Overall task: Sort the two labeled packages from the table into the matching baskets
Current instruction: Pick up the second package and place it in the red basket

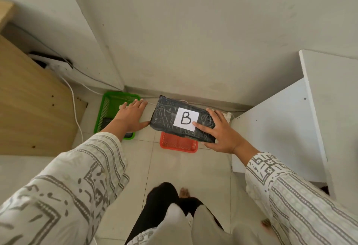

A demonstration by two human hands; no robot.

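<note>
A black wrapped package (168,117) with a white label reading "B" hangs in the air over the red basket (178,145) on the floor. My right hand (222,132) grips its right end, thumb on the label. My left hand (131,116) is spread flat with fingers apart, its thumb tip touching the package's left edge. Under my left hand stands the green basket (110,105), and a dark package (106,122) lies in it, mostly hidden by my wrist.
A wooden panel (33,113) stands at the left, a white table (317,113) at the right, the wall behind the baskets. A white cable (74,107) runs down beside the green basket. My legs and bare feet are on the tiled floor below.
</note>
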